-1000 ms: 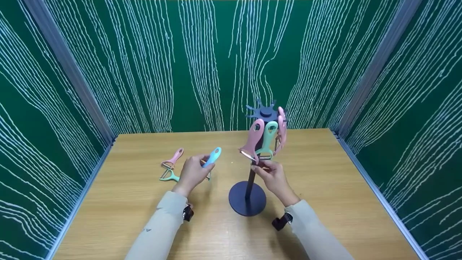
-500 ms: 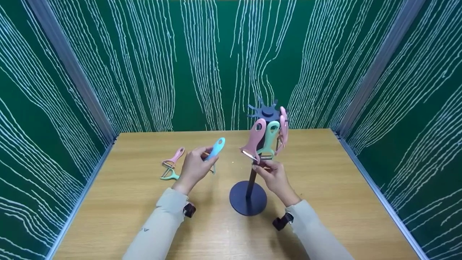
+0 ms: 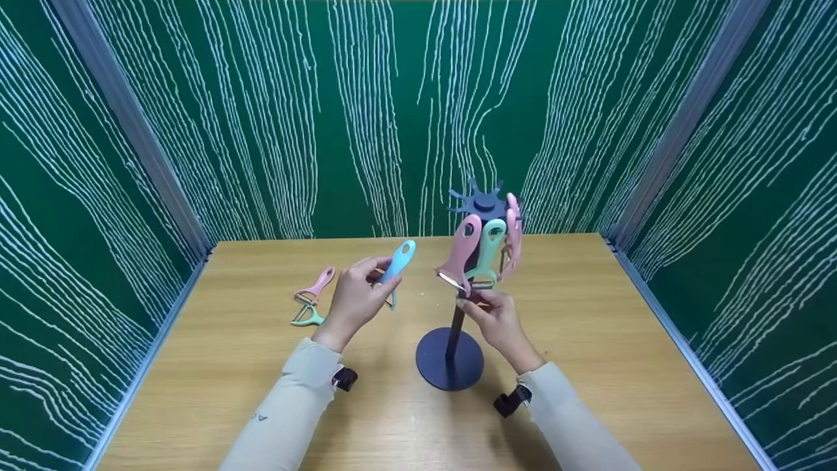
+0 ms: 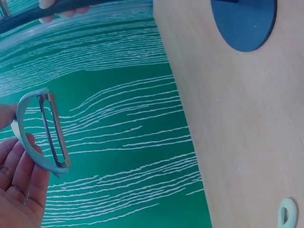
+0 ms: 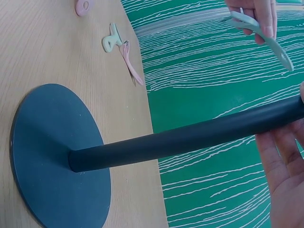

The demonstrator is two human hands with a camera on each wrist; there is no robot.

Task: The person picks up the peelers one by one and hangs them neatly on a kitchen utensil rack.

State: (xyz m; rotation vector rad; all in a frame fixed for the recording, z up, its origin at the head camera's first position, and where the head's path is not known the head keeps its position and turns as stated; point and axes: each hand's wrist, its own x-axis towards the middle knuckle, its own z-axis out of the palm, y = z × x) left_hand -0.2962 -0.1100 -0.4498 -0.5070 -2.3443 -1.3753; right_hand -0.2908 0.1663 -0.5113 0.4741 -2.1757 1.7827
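Observation:
My left hand (image 3: pixel 356 297) holds a light blue Y-shaped peeler (image 3: pixel 400 258) above the table, left of a dark stand. Its handle points up and away; the metal blade (image 4: pixel 56 128) hangs below the fingers. My right hand (image 3: pixel 497 324) grips the stand's pole (image 5: pixel 190 135) just under the hanging peelers. From the stand's notched top (image 3: pixel 482 201) hang a pink peeler (image 3: pixel 461 252) at the front, a green peeler (image 3: pixel 488 248) beside it, and pink peelers (image 3: pixel 513 232) on the right. Several left-side notches hold nothing.
On the table to the left lie a pink peeler (image 3: pixel 319 284) and a green peeler (image 3: pixel 306 318), partly hidden by my left hand. The stand's round base (image 3: pixel 435 363) rests on the wooden table (image 3: pixel 588 392). Green walls with white lines (image 3: pixel 261 131) enclose the far side.
My left hand has lifted the blue peeler and carried it slightly right, nearer the stand. The right hand stays on the pole, and the hanging peelers keep their places.

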